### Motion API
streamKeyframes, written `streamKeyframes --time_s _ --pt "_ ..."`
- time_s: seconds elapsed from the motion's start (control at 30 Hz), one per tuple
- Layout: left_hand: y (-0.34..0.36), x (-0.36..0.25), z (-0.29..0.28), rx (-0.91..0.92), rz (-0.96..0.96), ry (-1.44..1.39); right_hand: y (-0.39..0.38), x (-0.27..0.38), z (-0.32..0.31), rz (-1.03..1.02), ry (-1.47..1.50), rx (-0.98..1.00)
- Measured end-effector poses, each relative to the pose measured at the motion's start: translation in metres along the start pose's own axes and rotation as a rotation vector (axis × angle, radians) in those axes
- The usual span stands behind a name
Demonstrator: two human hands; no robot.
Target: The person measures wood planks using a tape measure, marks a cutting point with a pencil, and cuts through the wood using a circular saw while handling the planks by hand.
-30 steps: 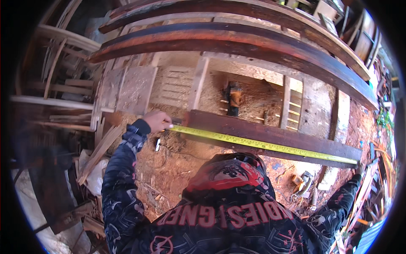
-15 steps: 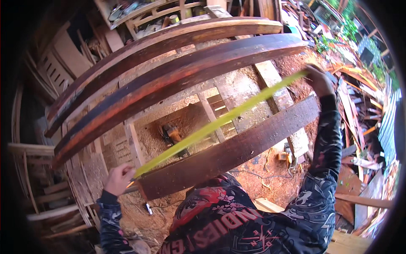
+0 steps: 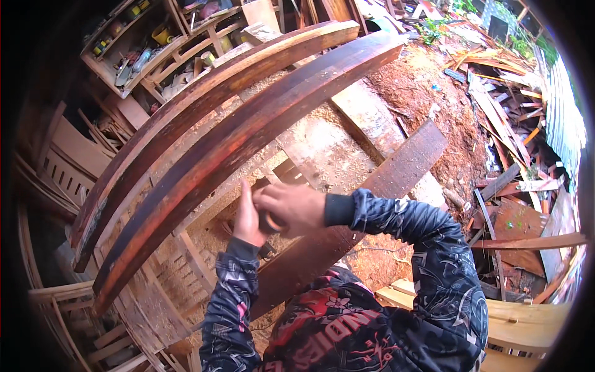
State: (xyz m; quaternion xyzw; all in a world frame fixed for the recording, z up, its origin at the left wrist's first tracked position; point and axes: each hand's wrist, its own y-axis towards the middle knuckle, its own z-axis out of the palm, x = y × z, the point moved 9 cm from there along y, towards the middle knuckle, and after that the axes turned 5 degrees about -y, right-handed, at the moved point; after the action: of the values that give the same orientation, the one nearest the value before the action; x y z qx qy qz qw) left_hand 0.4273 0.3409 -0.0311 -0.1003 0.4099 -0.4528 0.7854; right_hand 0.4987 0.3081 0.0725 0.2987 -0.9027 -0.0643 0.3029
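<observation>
My hands meet in front of me over the dark plank. My left hand (image 3: 246, 218) stands upright with one digit stretched up; its other fingers are hidden behind my right hand. My right hand (image 3: 291, 208), somewhat blurred, is curled and closed against it. Between the palms shows a small dark, rounded thing with an orange-tan patch (image 3: 271, 222), probably the tape measure's case; no yellow blade is visible. Below the hands the straight reddish-brown plank (image 3: 396, 167) slants across the work stand, its near end partly behind my arm and shirt.
Two long curved timbers (image 3: 248, 130) (image 3: 211, 87) lie across the slatted, sawdust-covered stand (image 3: 322, 139). Shelves with tools and cans (image 3: 145, 53) stand at the back left. Scrap wood (image 3: 496, 124) is heaped at the right, with pale boards (image 3: 527, 325) at the lower right.
The yellow tape blade stretched between my hands has gone from sight. My right hand has swung in from the far right and my left hand has moved right and up to meet it.
</observation>
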Motion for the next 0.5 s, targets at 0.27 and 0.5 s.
streamKeyframes --time_s 0.27,0.5 --pt "-0.129 0.002 -0.008 0.049 0.201 0.251 -0.088 -0.277 -0.007 0.572 -0.541 0.271" --pt "-0.278 0.130 -0.108 -0.325 0.161 0.138 -0.123 -0.329 -0.018 0.741 -0.479 0.422"
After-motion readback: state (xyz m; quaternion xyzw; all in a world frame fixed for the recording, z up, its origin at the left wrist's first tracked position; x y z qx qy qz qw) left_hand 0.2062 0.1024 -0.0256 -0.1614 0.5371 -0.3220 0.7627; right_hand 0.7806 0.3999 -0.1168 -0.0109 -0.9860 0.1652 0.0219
